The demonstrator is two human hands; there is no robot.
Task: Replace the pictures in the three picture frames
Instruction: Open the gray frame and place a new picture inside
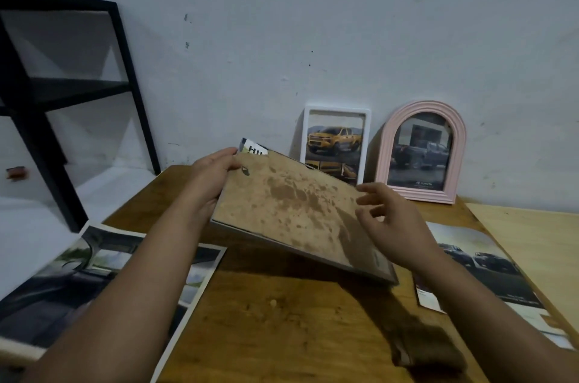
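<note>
Two forearms are reaching over the wooden table [282, 320]; the left hand [210, 182] is gripping the tilted picture frame [294, 210] back-up above it, a print [253, 149] poking out; the right hand [394, 223] is hovering, fingers spread; stiff, probably glazed, best held by its edges.

a plain room in a home, set up as a makeshift work corner: a worn wooden table [282, 320] pushed against a scuffed, bare white wall [313, 22], a black metal shelf unit [62, 94] standing off beyond the left-hand fingers, and framed truck pictures propped past the fingertips.
</note>
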